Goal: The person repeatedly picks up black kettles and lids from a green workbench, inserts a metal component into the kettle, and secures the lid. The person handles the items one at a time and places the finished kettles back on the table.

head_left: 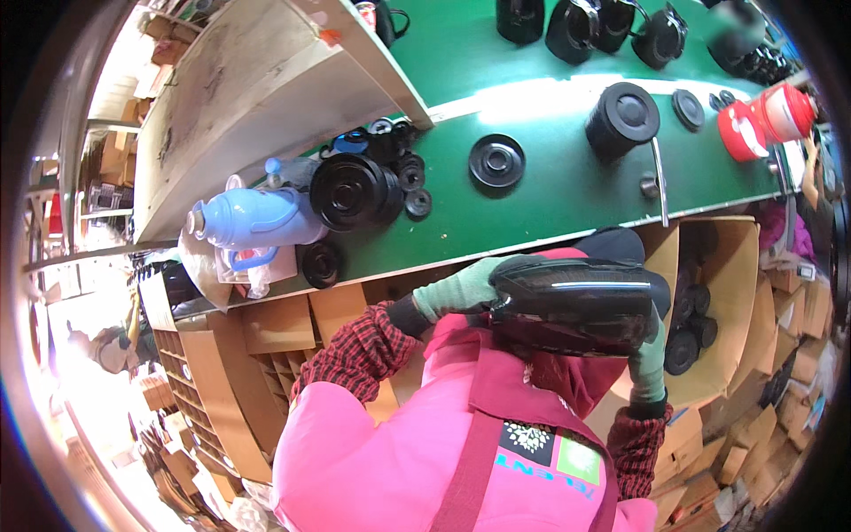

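Observation:
A glossy black thermos jug body (572,306) lies on its side in front of my chest, held level between both hands. My left hand (463,288), in a pale green glove, grips its left end, with some fingers hidden behind it. At the other end my right hand (649,362), gloved the same way, is closed on the jug's lower right edge; most of its fingers are hidden. Beyond the jug, a round black lid (496,162) lies on the green workbench (532,208). A black cylinder with a disc-shaped top (622,120) stands farther right.
A metal lever (659,184) sticks out near the bench edge. Several black jugs (572,31) stand at the back, and red thermoses (753,124) at right. Left are a blue thermos (261,219) and stacked black discs (350,192). A carton of black parts (740,306) stands below.

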`<state>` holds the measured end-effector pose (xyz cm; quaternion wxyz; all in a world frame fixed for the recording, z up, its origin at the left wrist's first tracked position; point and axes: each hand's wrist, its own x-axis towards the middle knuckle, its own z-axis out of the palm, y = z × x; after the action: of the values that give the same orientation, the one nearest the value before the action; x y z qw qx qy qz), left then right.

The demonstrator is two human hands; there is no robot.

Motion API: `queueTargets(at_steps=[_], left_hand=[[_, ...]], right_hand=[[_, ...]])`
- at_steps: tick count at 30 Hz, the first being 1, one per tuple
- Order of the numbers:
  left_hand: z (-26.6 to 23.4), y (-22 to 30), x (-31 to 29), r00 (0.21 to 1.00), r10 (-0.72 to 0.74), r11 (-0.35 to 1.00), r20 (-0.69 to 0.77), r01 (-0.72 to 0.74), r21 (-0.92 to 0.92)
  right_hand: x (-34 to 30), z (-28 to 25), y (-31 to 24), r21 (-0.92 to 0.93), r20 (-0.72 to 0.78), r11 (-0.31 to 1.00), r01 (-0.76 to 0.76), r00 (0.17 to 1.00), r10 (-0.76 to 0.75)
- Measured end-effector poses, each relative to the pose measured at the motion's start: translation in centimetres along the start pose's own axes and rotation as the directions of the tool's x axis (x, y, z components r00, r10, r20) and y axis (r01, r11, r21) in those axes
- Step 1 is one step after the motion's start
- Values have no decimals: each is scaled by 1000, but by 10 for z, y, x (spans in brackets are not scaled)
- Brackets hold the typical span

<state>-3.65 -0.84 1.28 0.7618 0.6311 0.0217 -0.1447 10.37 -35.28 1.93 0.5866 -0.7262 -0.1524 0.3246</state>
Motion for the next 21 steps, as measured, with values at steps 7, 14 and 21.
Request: queueTargets(at_steps=[7,14,21], left_hand=[[-19,-32,9,995,-72,915,-67,40,-401],[-19,-128,21,961,-264,644,-82,112,-757],[-40,-98,4,931,-212,821,-298,4,-571]], right_hand=[[19,18,-30,-118,108,982,145,985,-133],[163,12,-52,-517,202,764,386,922,-329],[332,32,-99,-924,-286,308,-225,944,-167]])
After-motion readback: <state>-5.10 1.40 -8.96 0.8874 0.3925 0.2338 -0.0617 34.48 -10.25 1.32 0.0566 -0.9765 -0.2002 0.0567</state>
